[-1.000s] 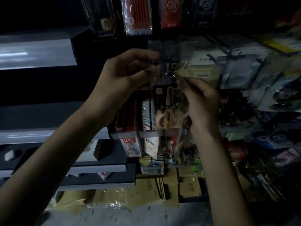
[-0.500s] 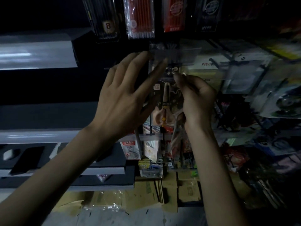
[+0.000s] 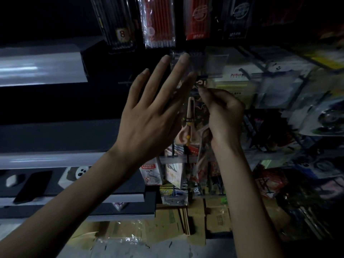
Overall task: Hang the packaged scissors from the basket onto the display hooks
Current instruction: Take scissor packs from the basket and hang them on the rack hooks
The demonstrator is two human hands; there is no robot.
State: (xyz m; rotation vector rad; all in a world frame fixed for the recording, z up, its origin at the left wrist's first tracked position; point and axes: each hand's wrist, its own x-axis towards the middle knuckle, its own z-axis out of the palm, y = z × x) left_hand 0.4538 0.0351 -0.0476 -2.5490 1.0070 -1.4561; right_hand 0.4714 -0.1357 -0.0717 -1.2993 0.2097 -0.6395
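The packaged scissors (image 3: 191, 116) are hanging upright between the two hands. Inside the clear pack, the pale pink handles are sitting at the bottom and the closed blades are pointing up. The right hand (image 3: 222, 112) is grasping the pack at its top. The thumb and forefinger are pinching the upper edge just above the knuckles, and the other fingers are curling in toward the palm. A dark display hook (image 3: 201, 80) is showing right at those fingertips, but it is too dim to tell whether the pack's hole is over it.

The left hand (image 3: 149, 116) is holding nothing. It is spreading wide open just left of the pack, fingers straight and the back of the hand facing the camera. Its forefinger is crossing in front of the pack's upper left corner, though contact cannot be made out. The two longest fingertips are reaching up to a clear label strip (image 3: 212, 62).

Above those fingertips, a pack of red pens (image 3: 160, 21) and a dark pencil pack (image 3: 119, 23) are hanging. White shelves (image 3: 41, 66) are running off to the left of the open hand, and cardboard boxes (image 3: 186, 216) are lying below both wrists.
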